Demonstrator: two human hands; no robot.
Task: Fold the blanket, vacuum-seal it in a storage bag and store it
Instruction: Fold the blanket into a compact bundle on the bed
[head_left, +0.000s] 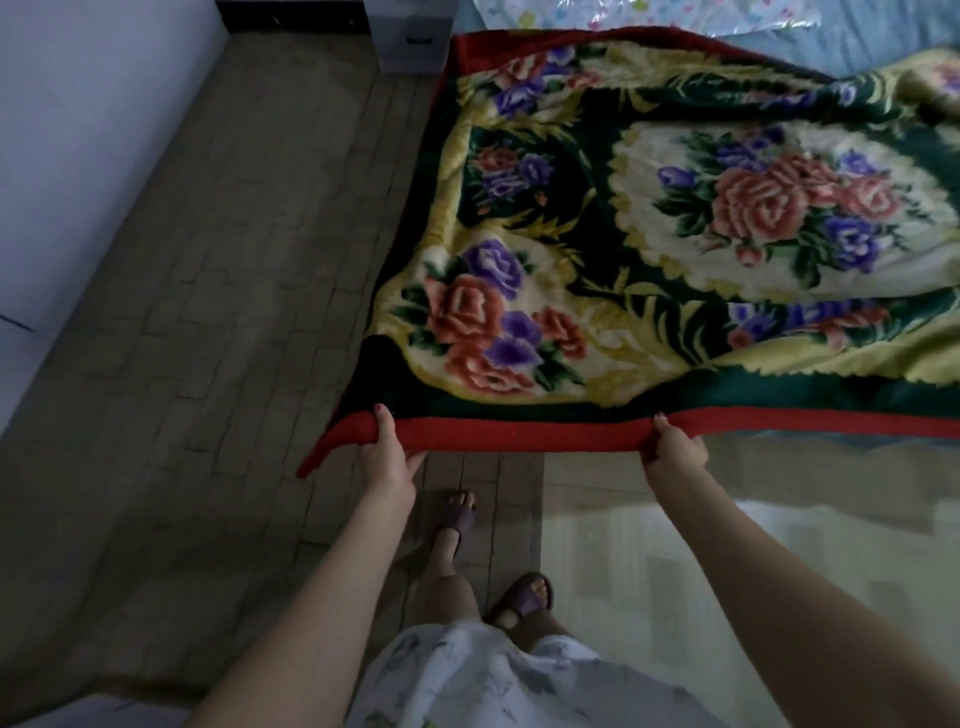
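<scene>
Along the near edge of the bed (883, 47), the blanket (649, 234) lies spread out, its flower pattern facing up and its red border nearest the person. Left hand (387, 452) pinches that red border close to the corner (thumb on top, fingers curled underneath), lifting it slightly off the mattress edge. Right hand (675, 449) pinches the same border further along, thumb likewise on top. Between the hands the hem runs taut. Below, two feet in purple slippers (524, 597) stand on the wood-patterned floor (208, 364).
</scene>
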